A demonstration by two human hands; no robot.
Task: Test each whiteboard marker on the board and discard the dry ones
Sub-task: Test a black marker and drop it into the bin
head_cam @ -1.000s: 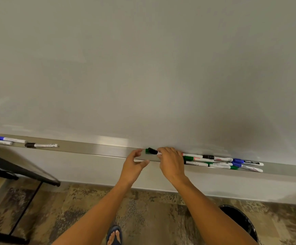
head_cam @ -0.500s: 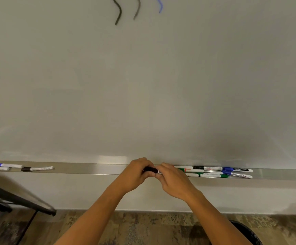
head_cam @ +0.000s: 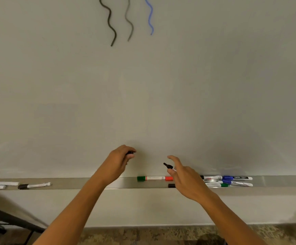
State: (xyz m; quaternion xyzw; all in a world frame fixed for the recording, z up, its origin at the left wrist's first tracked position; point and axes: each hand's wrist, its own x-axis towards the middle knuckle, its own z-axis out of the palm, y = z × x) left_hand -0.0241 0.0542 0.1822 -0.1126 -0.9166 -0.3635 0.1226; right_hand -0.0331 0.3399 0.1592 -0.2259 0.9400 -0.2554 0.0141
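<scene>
Currently the uncapped black marker (head_cam: 169, 166) is in the right hand (head_cam: 187, 181), pinched low between thumb and fingers, index finger lifted, tip pointing up-left at the whiteboard (head_cam: 214, 85) but not touching it. Left hand (head_cam: 119, 159) has a closed grip on the black cap (head_cam: 130, 152), held apart from the marker. Progress: three squiggles (head_cam: 128, 18) at the top of the board, two dark and one blue, so likely three markers tested already. Three capped markers (head_cam: 16, 184) lie at the left end of the tray (head_cam: 90, 183), probably the tested ones. Left to do: a green-and-red marker (head_cam: 154, 178) mid-tray, a bunch (head_cam: 228, 181) right of the hand, exact count unclear. Bin not clearly in view. Judging by that, under halfway.
</scene>
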